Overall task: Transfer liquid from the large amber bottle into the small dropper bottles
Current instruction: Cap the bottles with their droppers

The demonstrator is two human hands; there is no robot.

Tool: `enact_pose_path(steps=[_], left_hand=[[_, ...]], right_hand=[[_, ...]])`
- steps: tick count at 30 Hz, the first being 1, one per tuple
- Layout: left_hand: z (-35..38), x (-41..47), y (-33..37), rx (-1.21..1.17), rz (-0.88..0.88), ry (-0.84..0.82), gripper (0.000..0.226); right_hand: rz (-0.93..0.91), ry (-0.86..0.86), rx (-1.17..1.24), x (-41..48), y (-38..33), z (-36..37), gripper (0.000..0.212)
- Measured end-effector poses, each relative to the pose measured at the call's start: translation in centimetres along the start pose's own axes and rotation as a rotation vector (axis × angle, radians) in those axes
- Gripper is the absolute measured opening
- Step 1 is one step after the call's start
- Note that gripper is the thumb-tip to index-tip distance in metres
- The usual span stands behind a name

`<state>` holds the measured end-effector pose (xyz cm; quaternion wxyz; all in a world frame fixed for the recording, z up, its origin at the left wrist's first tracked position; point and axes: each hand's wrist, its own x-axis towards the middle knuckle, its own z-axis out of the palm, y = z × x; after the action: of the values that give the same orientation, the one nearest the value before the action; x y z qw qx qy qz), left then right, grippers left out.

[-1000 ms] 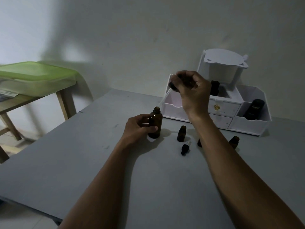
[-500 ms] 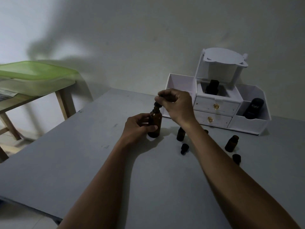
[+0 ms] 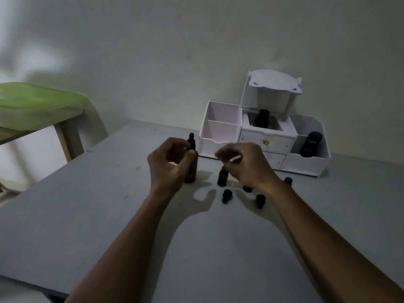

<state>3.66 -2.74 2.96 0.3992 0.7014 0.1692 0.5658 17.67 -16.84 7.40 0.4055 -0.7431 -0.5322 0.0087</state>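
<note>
- The left hand (image 3: 169, 164), at frame centre, curls round the large amber bottle (image 3: 192, 171), hiding its left side; the black dropper cap (image 3: 192, 139) shows above.
- The right hand (image 3: 244, 166), motion-blurred, pinches a pale thin tube (image 3: 235, 159) just above a small dropper bottle (image 3: 223, 178); what the tube is cannot be made out.
- The right wrist partly hides another small bottle (image 3: 288, 180).

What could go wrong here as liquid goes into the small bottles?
The small open amber glass bottle stands just under the right hand; a knock may tip it. The loose black dropper caps lying beside it could get swept about. Dim light makes fill levels hard to judge.
</note>
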Motion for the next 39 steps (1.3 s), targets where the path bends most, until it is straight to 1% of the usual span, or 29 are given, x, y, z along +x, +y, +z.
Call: enact_pose_path(steps=[3, 4, 5, 6, 8, 10, 13, 15, 16, 18, 20, 22, 25, 31, 35, 36, 39], left_hand=[[1.7, -1.1, 1.0, -0.039, -0.029, -0.127, 0.003], [2.4, -1.5, 1.0, -0.042, -0.059, -0.18, 0.004], [3.0, -1.7, 0.8, -0.027, -0.09, -0.239, 0.007], [3.6, -2.0, 0.5, 0.008, -0.114, -0.302, 0.013], [4.5, -2.4, 0.0, 0.092, -0.149, -0.417, 0.027], [5.1, -2.8, -0.1, 0.114, -0.225, -0.483, 0.04], [5.5, -3.4, 0.2, 0.084, -0.368, -0.531, 0.055], [5.8, -3.4, 0.0, 0.084, -0.413, -0.516, 0.057], [5.9, -3.3, -0.4, 0.083, -0.428, -0.491, 0.056], [6.1, -3.0, -1.1, 0.096, -0.441, -0.459, 0.055], [6.3, -2.7, -1.5, 0.124, -0.438, -0.467, 0.056], [6.5, -2.5, -1.5, 0.147, -0.412, -0.482, 0.056], [6.8, -2.4, -1.5, 0.167, -0.392, -0.487, 0.055], [6.9, -2.6, -1.5, 0.179, -0.338, -0.462, 0.039], [6.7, -2.8, -1.3, 0.193, -0.315, -0.464, 0.033], [6.7, -2.9, -1.3, 0.192, -0.319, -0.455, 0.032], [6.7, -3.1, -1.2, 0.188, -0.318, -0.445, 0.031]], right_hand=[[0.129, -0.289, -0.178, -2.3, 0.4, -0.3, 0.038], [0.18, -0.384, -0.263, -2.9, 0.6, -0.1, 0.042], [0.192, -0.458, -0.37, -3.5, 0.8, 0.4, 0.045], [0.154, -0.486, -0.463, -4.1, 1.0, 0.9, 0.046], [0.054, -0.425, -0.515, -5.0, 1.9, 1.9, 0.043], [0.048, -0.346, -0.486, -5.3, 2.6, 2.0, 0.032], [0.02, -0.32, -0.398, -4.8, 3.3, 1.3, 0.021], [-0.024, -0.259, -0.269, -4.4, 3.0, 0.5, 0.018], [-0.03, -0.194, -0.184, -4.2, 2.9, 0.1, 0.018], [-0.003, -0.005, -0.017, -3.4, 2.7, -0.7, 0.017], [0.039, 0.187, 0.126, -2.3, 2.9, -1.2, 0.013], [0.078, 0.301, 0.214, -1.3, 3.2, -1.3, 0.012], [0.114, 0.324, 0.25, -0.4, 3.7, -0.7, 0.013], [0.151, 0.277, 0.126, 0.2, 3.7, 0.9, 0.012], [0.163, 0.21, 0.02, -0.1, 3.4, 2.2, 0.029], [0.158, 0.205, -0.015, -0.1, 3.3, 2.5, 0.03], [0.161, 0.254, -0.059, -0.3, 3.2, 3.0, 0.022]])
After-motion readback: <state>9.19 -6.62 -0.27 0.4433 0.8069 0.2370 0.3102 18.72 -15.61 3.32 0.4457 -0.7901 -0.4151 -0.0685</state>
